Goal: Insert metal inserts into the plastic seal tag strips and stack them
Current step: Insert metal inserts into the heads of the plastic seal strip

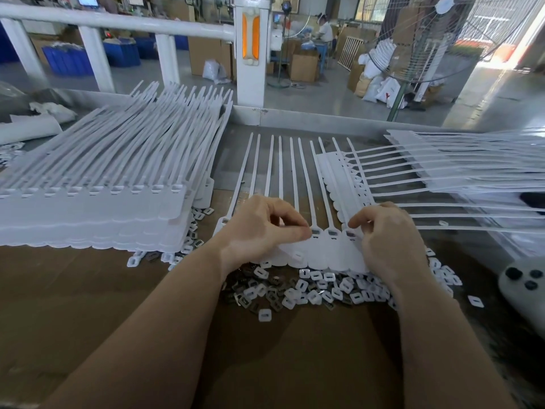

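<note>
My left grip (262,222) and right grip (383,231) both pinch the tag strip (321,255) above the insert pile (309,290); I should seat each insert squarely.

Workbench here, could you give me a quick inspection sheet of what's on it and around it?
Surface: brown cardboard sheet over a grey bench.
Job's things: strip of white seal tags in the middle, tails pointing away; loose pile of small inserts just in front of it; tall stack of strips at left; another stack at right, lying crosswise.
Clutter: grey controller-like object at the right edge; crumpled white material far left.
Hands: left hand and right hand both curled at the tag heads, fingertips pinching at the slots.
Cables: nothing seen.
Surroundings: white railing, standing fan, cardboard boxes, blue crates, a seated person far back.
</note>
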### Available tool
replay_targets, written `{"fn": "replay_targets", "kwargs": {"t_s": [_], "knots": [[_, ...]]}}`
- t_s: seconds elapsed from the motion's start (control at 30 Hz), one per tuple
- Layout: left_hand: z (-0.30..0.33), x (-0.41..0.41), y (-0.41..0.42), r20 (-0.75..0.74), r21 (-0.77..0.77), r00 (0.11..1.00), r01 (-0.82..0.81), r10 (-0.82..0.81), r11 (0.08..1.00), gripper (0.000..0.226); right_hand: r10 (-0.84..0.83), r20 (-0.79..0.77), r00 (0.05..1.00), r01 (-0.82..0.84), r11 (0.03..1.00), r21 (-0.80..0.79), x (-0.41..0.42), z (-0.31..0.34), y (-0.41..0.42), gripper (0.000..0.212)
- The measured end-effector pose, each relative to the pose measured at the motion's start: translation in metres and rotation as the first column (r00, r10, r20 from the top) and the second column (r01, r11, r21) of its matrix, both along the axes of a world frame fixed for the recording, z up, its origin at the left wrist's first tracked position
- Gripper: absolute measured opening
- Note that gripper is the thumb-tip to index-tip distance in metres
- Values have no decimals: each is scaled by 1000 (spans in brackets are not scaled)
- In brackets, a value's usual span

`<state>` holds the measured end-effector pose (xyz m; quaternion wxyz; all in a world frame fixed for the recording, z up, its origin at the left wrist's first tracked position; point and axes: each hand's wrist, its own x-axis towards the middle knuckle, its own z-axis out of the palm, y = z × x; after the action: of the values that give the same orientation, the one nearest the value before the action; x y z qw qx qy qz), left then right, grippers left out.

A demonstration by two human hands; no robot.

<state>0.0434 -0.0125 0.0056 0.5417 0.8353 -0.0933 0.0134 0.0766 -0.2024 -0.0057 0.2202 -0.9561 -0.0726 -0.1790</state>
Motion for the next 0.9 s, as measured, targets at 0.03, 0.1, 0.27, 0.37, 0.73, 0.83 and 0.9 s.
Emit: {"fn": "replay_targets", "kwargs": {"t_s": [0.03, 0.1, 0.27, 0.37, 0.73, 0.83, 0.9], "knots": [[1, -1, 0, 5, 62, 997, 73, -73, 995, 3, 1, 9, 1000, -1, 1000, 8, 0, -1, 0, 23], [2, -3, -2, -11, 171, 977, 210, -212, 963, 10, 8, 23, 1000, -8, 1000, 4, 0, -1, 1, 21], [-3, -4, -6, -85, 271, 916, 399, -391, 876, 12, 19, 27, 999, -20, 1000, 9, -2, 0, 4, 22], [-3, -3, -5, -92, 326, 907, 417, -411, 848, 12, 20, 23, 1000, -21, 1000, 12, -2, 0, 4, 22], [0, -5, -4, -115, 312, 898, 438, -424, 843, 12, 33, 30, 999, -34, 999, 18, 0, -2, 4, 21], [1, -4, -4, -26, 257, 934, 350, -355, 901, 13, 51, 44, 998, -54, 996, 66, -1, -1, 5, 19], [1, -2, -4, 88, 184, 964, 233, -252, 955, 11, 105, 27, 994, -109, 967, 231, -2, 3, 7, 18]]}}
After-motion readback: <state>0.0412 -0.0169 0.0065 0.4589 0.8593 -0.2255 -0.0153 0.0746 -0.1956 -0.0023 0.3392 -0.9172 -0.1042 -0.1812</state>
